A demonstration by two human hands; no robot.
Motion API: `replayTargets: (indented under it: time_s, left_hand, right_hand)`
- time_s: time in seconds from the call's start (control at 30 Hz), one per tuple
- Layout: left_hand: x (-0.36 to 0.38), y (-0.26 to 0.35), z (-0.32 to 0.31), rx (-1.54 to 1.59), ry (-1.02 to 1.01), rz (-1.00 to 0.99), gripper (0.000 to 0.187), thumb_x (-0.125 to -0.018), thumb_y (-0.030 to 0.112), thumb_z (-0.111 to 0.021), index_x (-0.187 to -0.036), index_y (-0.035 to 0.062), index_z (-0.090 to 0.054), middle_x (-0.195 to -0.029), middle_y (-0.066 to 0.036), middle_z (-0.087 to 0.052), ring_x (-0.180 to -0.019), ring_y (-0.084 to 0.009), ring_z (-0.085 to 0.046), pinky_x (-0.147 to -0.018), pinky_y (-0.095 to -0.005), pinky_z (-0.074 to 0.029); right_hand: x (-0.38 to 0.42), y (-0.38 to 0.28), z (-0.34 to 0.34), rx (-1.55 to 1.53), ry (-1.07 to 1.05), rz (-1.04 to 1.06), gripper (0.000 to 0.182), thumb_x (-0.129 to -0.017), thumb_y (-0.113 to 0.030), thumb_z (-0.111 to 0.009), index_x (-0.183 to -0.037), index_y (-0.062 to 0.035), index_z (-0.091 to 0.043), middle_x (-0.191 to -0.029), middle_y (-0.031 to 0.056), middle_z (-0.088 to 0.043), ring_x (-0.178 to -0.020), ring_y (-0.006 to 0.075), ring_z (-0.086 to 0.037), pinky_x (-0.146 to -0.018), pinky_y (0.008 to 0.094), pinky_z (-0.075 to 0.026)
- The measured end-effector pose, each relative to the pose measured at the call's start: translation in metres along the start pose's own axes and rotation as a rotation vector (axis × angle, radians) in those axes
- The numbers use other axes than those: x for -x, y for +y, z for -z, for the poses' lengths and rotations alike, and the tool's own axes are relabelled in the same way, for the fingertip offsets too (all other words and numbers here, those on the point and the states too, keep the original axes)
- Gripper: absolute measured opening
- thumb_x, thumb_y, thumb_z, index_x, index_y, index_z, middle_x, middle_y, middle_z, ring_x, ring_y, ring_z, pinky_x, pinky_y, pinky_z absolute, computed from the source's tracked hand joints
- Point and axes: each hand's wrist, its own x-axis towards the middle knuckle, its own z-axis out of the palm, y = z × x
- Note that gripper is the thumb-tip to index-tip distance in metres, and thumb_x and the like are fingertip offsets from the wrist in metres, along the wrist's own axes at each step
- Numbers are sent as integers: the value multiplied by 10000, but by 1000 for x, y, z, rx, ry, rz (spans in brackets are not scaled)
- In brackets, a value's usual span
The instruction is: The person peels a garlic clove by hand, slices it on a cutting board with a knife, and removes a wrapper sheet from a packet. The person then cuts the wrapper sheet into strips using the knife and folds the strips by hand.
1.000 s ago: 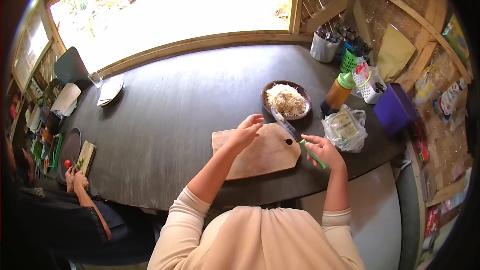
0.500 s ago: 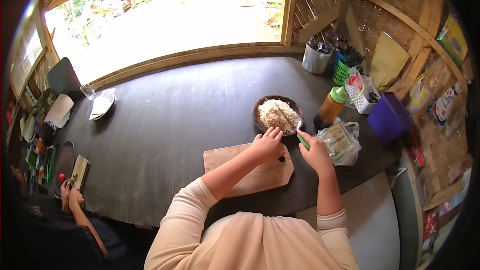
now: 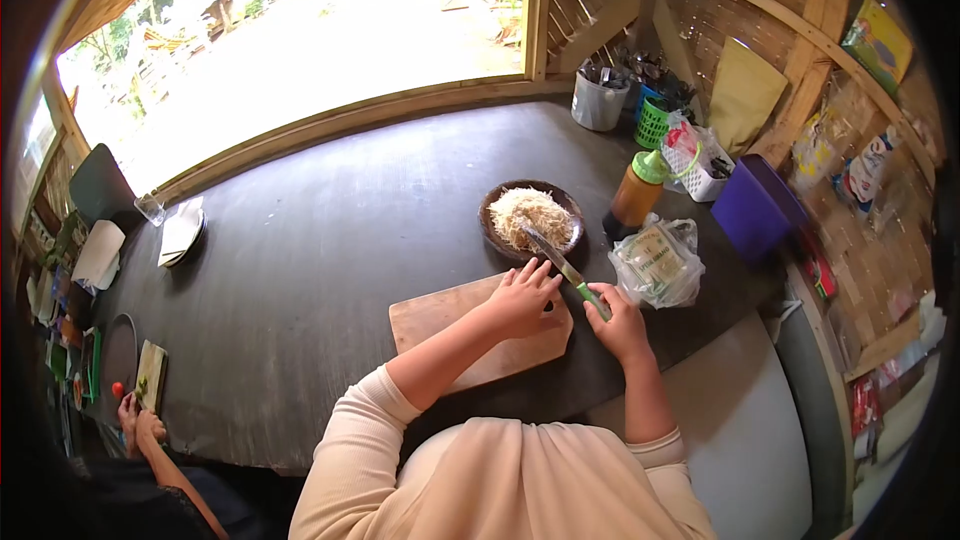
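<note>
My right hand grips the green handle of a knife, its blade pointing up and left over the near rim of a dark brown bowl. Pale shredded food is heaped inside that bowl. Fingers stretched and spread, my left hand is over the upper right part of a wooden cutting board, close to the knife blade. Nothing shows in its grasp. The board lies on the dark table just in front of me.
Right of the bowl stand a sauce bottle and a plastic-bagged packet. Behind are utensil containers and a purple box. At the left, another person's hands work beside a small board; plates lie farther back.
The knife has come back from over the shredded food toward me, showing more of its handle. My left hand's fingers have spread. The whole view has shifted slightly.
</note>
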Motion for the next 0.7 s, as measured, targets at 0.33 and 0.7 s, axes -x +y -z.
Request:
replayTargets:
  time_s: [0.33, 0.7]
  left_hand:
    - [-3, 34, -3, -59, -77, 5, 885, -866, 688, -491, -1526, 145, -260, -1603, -110, -178, -1480, -351, -123, -1097, -704, -135]
    - [-8, 47, -11, -123, -83, 31, 910, -819, 639, -588, -1520, 148, -279, -1600, -85, -208, -1480, -330, -149, -1017, -799, -81]
  right_hand:
    - [36, 8, -16, -36, 194, -9, 278, -840, -185, -680, -1090, -70, -637, -967, 161, -635, -879, 369, -631, -759, 428, -518]
    - [41, 10, -18, -31, 237, 14, 304, -820, -171, -697, -1103, -77, -632, -940, 154, -610, -859, 346, -616, -755, 416, -519]
